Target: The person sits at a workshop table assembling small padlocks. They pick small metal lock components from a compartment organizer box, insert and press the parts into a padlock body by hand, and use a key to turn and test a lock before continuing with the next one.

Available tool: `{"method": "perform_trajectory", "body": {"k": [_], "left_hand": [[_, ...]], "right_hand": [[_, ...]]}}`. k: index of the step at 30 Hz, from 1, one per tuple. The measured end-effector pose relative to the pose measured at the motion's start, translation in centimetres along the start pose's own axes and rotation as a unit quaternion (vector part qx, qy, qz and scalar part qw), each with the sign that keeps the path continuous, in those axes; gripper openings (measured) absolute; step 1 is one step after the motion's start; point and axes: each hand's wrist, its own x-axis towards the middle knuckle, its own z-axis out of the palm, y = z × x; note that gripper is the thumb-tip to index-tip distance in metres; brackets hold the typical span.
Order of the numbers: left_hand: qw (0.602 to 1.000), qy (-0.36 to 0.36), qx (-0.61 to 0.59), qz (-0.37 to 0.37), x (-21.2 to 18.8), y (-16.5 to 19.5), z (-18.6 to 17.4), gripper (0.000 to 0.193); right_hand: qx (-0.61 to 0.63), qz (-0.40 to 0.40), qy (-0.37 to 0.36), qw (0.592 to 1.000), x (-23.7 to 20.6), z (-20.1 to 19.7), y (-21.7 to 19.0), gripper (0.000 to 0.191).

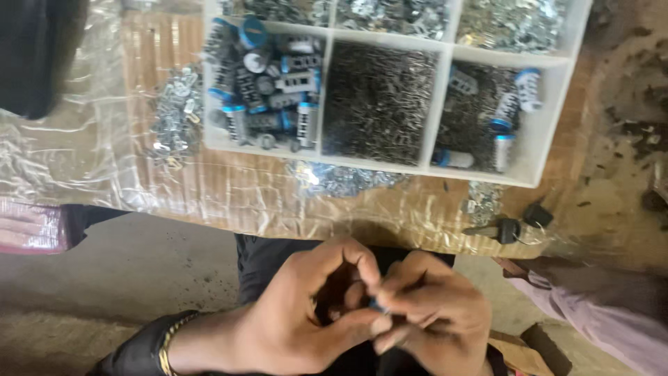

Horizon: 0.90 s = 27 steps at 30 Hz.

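Note:
My left hand (306,313) and my right hand (428,310) meet low in the middle of the view, above my lap. Their fingertips pinch one small part (378,305) with a blue tip, mostly hidden by the fingers. A gold bracelet sits on my left wrist. Beyond the hands stands a white divided tray (445,111) on a low board (229,188) wrapped in plastic film. Its left compartment holds several grey cylinders with blue caps (268,87). The middle compartment is full of small dark metal pieces (379,101).
The tray's right compartment holds a few blue-capped cylinders (515,104) over dark bits. Shiny metal clips lie loose on the board at the left (177,115) and front (341,177). Black-headed keys (511,226) lie near the board's right front edge. Another person's pale sleeve (598,313) is at lower right.

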Motion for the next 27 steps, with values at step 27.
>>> {"method": "perform_trajectory", "body": {"k": [27], "left_hand": [[0.941, 0.080, 0.139, 0.298, 4.0, 1.7, 2.6, 0.027]], "right_hand": [[-0.055, -0.025, 0.131, 0.990, -0.8, -0.8, -0.4, 0.037]]}}
